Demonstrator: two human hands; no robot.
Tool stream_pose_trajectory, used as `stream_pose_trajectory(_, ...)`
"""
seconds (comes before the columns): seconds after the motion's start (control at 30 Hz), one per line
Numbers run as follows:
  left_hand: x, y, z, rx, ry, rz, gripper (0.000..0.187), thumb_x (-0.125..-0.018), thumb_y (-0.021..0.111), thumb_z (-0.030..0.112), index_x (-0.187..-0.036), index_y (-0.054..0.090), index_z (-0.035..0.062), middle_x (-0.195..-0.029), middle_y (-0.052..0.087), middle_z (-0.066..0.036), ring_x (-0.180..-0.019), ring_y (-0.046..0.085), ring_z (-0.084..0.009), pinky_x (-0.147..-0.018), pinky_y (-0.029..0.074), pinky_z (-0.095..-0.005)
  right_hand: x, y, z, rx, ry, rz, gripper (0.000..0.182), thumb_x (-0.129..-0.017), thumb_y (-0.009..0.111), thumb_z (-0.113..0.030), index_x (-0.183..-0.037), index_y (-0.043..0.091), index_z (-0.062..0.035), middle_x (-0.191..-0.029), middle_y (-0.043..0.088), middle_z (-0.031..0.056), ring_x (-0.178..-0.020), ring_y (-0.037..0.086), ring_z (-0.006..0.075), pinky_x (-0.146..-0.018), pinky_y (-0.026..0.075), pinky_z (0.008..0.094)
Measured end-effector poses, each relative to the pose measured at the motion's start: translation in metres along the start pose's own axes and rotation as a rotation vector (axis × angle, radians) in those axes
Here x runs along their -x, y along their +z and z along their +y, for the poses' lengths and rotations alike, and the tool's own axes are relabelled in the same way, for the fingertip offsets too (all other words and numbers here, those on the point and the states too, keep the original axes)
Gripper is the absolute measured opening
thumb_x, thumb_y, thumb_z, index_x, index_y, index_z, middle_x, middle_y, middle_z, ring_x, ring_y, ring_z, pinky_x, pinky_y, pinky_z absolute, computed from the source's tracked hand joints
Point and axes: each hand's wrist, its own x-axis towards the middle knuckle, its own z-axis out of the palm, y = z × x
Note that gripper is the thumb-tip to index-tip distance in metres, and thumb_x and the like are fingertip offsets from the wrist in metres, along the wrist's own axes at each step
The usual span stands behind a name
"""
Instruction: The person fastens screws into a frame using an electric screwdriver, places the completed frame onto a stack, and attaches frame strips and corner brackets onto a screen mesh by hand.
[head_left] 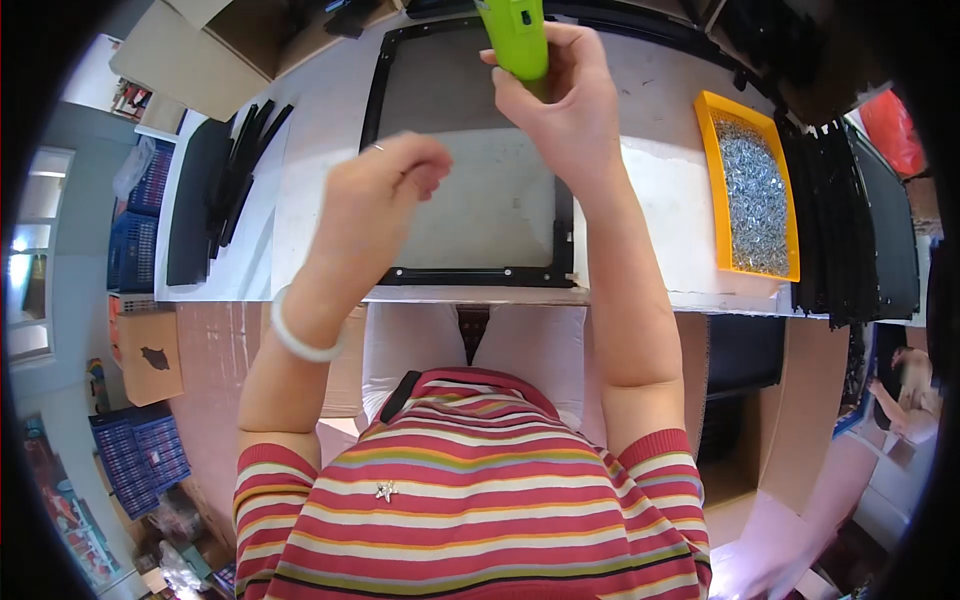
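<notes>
A green power tool (518, 45) is held upright in my right hand (568, 100), near the far edge of a black rectangular frame (480, 276). The frame lies flat on the white table, with small screws or holes along its near bar. Over the frame's left part hovers my left hand (385, 180), its fingers curled inward; whether anything small is between them is hidden. To the right of the frame stands an orange tray (708, 150) full of small metal screws (752, 200).
Black strips (240, 180) and a dark flat panel (192, 205) lie at the table's left. Black parts (825, 220) are stacked beyond the tray. Blue crates (140, 455) and a cardboard box (150, 355) stand at left. Another person's arm (905, 400) shows at far right.
</notes>
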Motion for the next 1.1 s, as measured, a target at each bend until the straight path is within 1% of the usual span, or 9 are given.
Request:
stream_pose_trajectory(0.03, 0.005, 0.006, -0.021, -0.008, -0.017, -0.037, 0.014, -0.089, 0.064, -0.007, -0.1, 0.068, 0.0003, -0.083, 0.07, -0.013, -0.072, 0.069, -0.0214, -0.068, 0.056, -0.0309, -0.001, -0.001, -0.009, 0.009, 0.0, -0.011, 0.043, -0.087, 0.071, 0.006, -0.127, 0.055, -0.0018, -0.108, 0.071, 0.0075, -0.098, 0.067, 0.0123, -0.087, 0.055, 0.0259)
stream_pose_trajectory(0.1, 0.008, 0.015, -0.055, 0.009, 0.009, -0.096, 0.016, -0.086, 0.064, -0.008, -0.099, 0.068, 0.001, -0.087, 0.072, -0.016, -0.075, 0.071, -0.0277, -0.07, 0.057, -0.0341, -0.005, -0.002, -0.036, 0.002, 0.221, -0.272, 0.094, -0.096, 0.069, -0.014, -0.165, 0.007, -0.0096, -0.152, 0.048, 0.0144, -0.137, 0.047, 0.0202, -0.115, 0.036, 0.0303)
stream_pose_trajectory(0.17, 0.009, 0.021, -0.069, -0.026, 0.044, -0.073, 0.015, -0.085, 0.066, -0.006, -0.097, 0.07, 0.0015, -0.089, 0.073, -0.016, -0.08, 0.072, -0.0311, -0.071, 0.057, -0.0364, -0.001, 0.019, -0.069, 0.041, 0.286, -0.177, 0.078, -0.095, 0.068, -0.007, -0.16, 0.023, -0.0038, -0.138, 0.056, 0.0095, -0.123, 0.055, 0.0158, -0.109, 0.042, 0.0296)
stream_pose_trajectory(0.23, 0.007, 0.019, -0.076, 0.002, 0.063, -0.019, 0.011, -0.085, 0.068, -0.004, -0.094, 0.072, 0.0016, -0.088, 0.074, -0.016, -0.083, 0.073, -0.0317, -0.072, 0.057, -0.0367, 0.005, 0.027, -0.065, 0.091, 0.154, -0.058, 0.042, -0.088, 0.07, 0.003, -0.127, 0.056, -0.0008, -0.104, 0.068, 0.0059, -0.089, 0.064, 0.011, -0.079, 0.051, 0.0231)
stream_pose_trajectory(0.33, 0.006, 0.005, -0.084, 0.068, -0.006, 0.035, 0.008, -0.087, 0.068, -0.001, -0.093, 0.072, 0.0003, -0.093, 0.075, -0.015, -0.084, 0.073, -0.0295, -0.074, 0.057, -0.0342, 0.014, 0.032, -0.072, -0.024, 0.218, -0.008, 0.042, -0.081, 0.065, 0.004, -0.122, 0.056, -0.0027, -0.101, 0.066, 0.0044, -0.086, 0.06, 0.0096, -0.076, 0.051, 0.0252)
stream_pose_trajectory(0.37, 0.006, 0.001, -0.086, 0.112, -0.058, 0.062, 0.008, -0.088, 0.068, -0.001, -0.095, 0.071, -0.0001, -0.095, 0.075, -0.015, -0.085, 0.073, -0.0281, -0.075, 0.057, -0.0331, 0.017, 0.036, -0.08, -0.105, 0.186, -0.015, 0.036, -0.08, 0.06, 0.005, -0.117, 0.06, 0.0059, -0.104, 0.065, 0.0079, -0.076, 0.062, 0.0121, -0.067, 0.049, 0.0268)
stream_pose_trajectory(0.53, 0.016, -0.003, -0.095, 0.372, -0.269, 0.058, 0.008, -0.094, 0.066, 0.002, -0.099, 0.07, -0.0022, -0.095, 0.075, -0.012, -0.085, 0.071, -0.019, -0.078, 0.056, -0.0297, 0.026, 0.042, -0.089, 0.038, 0.264, 0.07, 0.008, -0.09, 0.064, 0.002, -0.098, 0.063, -0.001, -0.089, 0.066, 0.0079, -0.063, 0.059, 0.0114, -0.058, 0.047, 0.0256)
stream_pose_trajectory(0.93, 0.065, 0.005, -0.059, 0.987, -0.521, -0.113, 0.017, -0.095, 0.07, 0.002, -0.111, 0.071, -0.0028, -0.094, 0.075, -0.01, -0.088, 0.072, -0.0144, -0.083, 0.059, -0.0267, 0.037, 0.035, -0.103, -0.171, 0.132, 0.155, 0.02, -0.091, 0.063, 0.003, -0.11, 0.062, 0.0049, -0.082, 0.07, 0.0144, -0.056, 0.061, 0.0137, -0.053, 0.05, 0.0258)
stream_pose_trajectory(1.1, 0.064, 0.007, -0.064, 0.804, -0.469, -0.075, 0.019, -0.092, 0.075, 0.005, -0.109, 0.073, -0.0025, -0.103, 0.074, -0.008, -0.091, 0.07, -0.0129, -0.082, 0.056, -0.0256, 0.04, 0.036, -0.104, -0.248, 0.149, 0.168, 0.018, -0.091, 0.064, 0.002, -0.108, 0.062, 0.004, -0.081, 0.069, 0.0143, -0.056, 0.061, 0.0142, -0.053, 0.05, 0.0264)
